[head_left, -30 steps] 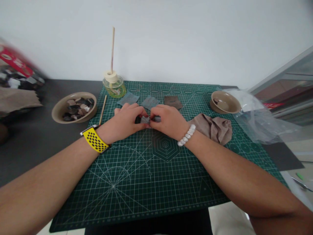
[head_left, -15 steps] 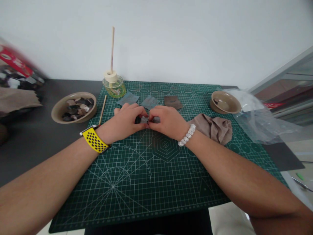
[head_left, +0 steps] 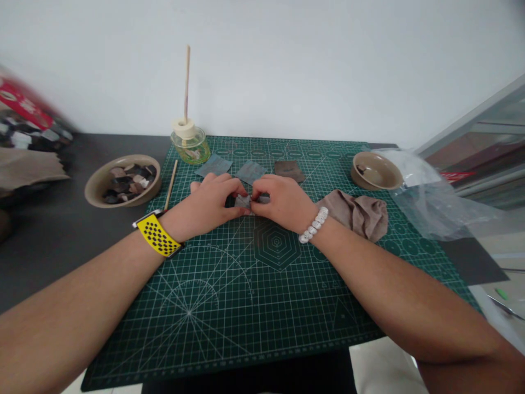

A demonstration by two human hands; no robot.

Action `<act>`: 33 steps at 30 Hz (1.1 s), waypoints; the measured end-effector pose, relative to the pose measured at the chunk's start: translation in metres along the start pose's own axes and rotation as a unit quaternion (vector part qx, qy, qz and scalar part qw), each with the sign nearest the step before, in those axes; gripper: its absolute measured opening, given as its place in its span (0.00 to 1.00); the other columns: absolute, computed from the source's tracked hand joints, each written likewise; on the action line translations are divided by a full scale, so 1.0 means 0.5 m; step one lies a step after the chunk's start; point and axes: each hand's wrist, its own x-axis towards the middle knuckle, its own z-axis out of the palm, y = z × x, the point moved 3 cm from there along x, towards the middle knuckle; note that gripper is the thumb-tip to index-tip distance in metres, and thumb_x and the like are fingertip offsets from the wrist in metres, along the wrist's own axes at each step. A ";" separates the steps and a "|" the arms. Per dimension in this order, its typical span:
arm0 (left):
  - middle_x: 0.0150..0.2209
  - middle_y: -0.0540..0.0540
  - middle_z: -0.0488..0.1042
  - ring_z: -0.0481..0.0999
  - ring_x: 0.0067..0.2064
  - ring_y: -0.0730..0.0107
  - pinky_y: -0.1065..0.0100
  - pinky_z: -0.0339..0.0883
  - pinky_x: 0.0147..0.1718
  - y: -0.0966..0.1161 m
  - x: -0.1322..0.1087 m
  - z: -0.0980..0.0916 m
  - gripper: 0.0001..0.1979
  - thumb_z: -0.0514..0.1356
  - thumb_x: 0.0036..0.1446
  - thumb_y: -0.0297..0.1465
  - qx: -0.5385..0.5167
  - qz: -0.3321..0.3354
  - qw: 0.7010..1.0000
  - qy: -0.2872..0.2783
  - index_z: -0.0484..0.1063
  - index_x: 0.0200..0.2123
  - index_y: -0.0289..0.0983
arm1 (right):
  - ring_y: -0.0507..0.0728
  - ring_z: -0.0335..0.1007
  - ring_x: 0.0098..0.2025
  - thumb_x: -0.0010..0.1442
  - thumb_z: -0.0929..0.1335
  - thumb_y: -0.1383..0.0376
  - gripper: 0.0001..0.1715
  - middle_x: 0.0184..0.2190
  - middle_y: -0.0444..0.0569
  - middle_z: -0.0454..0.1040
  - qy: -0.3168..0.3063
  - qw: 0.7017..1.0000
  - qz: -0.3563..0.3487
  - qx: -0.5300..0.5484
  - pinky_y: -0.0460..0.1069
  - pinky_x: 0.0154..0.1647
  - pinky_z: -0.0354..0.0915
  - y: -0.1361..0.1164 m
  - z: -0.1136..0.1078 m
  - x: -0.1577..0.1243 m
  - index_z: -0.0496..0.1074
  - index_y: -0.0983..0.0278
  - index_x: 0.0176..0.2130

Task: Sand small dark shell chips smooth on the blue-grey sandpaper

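Above the middle of the green cutting mat [head_left: 213,328], my left hand [head_left: 209,202] and my right hand [head_left: 283,202] meet, fingertips almost touching. Each hand is closed, thumb against fingers. Between and under the fingertips shows a small grey sheet [head_left: 243,202], which looks like sandpaper. A tiny dark piece may be pinched there, but the fingers cover it. Just beyond the hands lie two blue-grey squares [head_left: 214,164] [head_left: 251,172] and a brown square [head_left: 289,170]. Beside my right wrist is a crumpled brown cloth [head_left: 356,213].
A bowl [head_left: 95,191] of small dark and tan chunks stands left; another bowl [head_left: 381,176] with a small piece stands right, by a clear plastic bag [head_left: 438,208]. A glass jar [head_left: 192,148] holds an upright stick. A thin stick [head_left: 171,183] lies near my left wrist.
My right fingertips have shifted slightly, and a little more of the grey sheet shows between the hands. The whole view has drifted a touch; the other things keep their places.
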 end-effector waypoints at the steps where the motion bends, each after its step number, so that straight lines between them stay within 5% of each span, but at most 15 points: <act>1: 0.50 0.42 0.78 0.73 0.56 0.42 0.52 0.60 0.49 0.000 0.000 0.000 0.11 0.68 0.67 0.38 0.001 -0.001 1.000 -0.001 0.79 0.50 0.43 | 0.57 0.71 0.43 0.63 0.77 0.71 0.07 0.37 0.45 0.76 0.001 1.000 0.001 0.002 0.51 0.46 0.58 0.000 0.001 0.000 0.77 0.63 0.34; 15: 0.49 0.42 0.78 0.73 0.56 0.41 0.50 0.61 0.50 0.006 -0.004 -0.007 0.10 0.67 0.65 0.39 -0.009 -0.015 1.000 -0.004 0.78 0.47 0.43 | 0.58 0.74 0.44 0.65 0.78 0.70 0.04 0.39 0.48 0.82 0.001 1.000 -0.010 0.015 0.51 0.48 0.59 -0.001 0.003 0.002 0.82 0.64 0.37; 33: 0.48 0.42 0.78 0.72 0.56 0.41 0.50 0.61 0.50 0.001 -0.003 -0.005 0.11 0.66 0.65 0.40 -0.014 -0.011 1.000 -0.002 0.79 0.48 0.44 | 0.56 0.68 0.41 0.63 0.77 0.69 0.09 0.35 0.45 0.76 -0.015 1.000 -0.008 -0.009 0.51 0.44 0.56 -0.009 -0.003 -0.005 0.76 0.63 0.32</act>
